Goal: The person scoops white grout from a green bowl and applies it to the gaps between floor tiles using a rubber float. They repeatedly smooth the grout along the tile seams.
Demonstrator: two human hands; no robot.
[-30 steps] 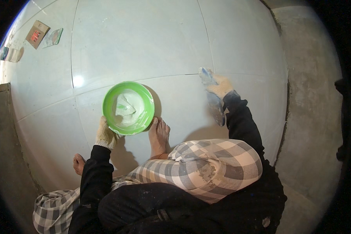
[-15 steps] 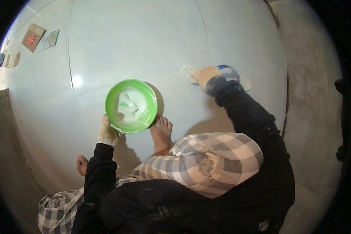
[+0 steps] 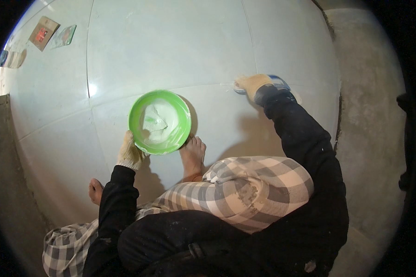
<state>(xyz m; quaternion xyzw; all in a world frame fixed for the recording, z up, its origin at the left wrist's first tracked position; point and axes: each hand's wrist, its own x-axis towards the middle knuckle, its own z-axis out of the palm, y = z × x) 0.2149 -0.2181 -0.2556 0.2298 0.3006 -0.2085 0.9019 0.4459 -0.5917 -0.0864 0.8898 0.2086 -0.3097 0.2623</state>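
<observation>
A green bowl (image 3: 184,127) with white paste (image 3: 164,116) inside is held at its lower left rim by my left hand (image 3: 131,152), in a pale knit glove. The gloved fingers are closed on the rim, partly hidden beneath it. Farther off to the right, my right hand (image 3: 255,85), also gloved, is down at a seam between the floor tiles. Its fingers look bent together; what they hold, if anything, I cannot make out. A blue and white object (image 3: 280,82), perhaps a slipper, lies partly hidden behind that hand and wrist. A whitish smear shows by the fingertips.
Large pale glossy tiles (image 3: 171,46) cover the floor. A brown cardboard piece (image 3: 44,33) and a greenish packet (image 3: 64,37) lie at the far left. Bare grey cement (image 3: 372,115) borders the tiles on the right. My bare foot (image 3: 192,157) stands next to the bowl.
My right hand has shifted a little to the right along the tile seam. My left hand still holds the bowl; the whole view has shifted slightly.
</observation>
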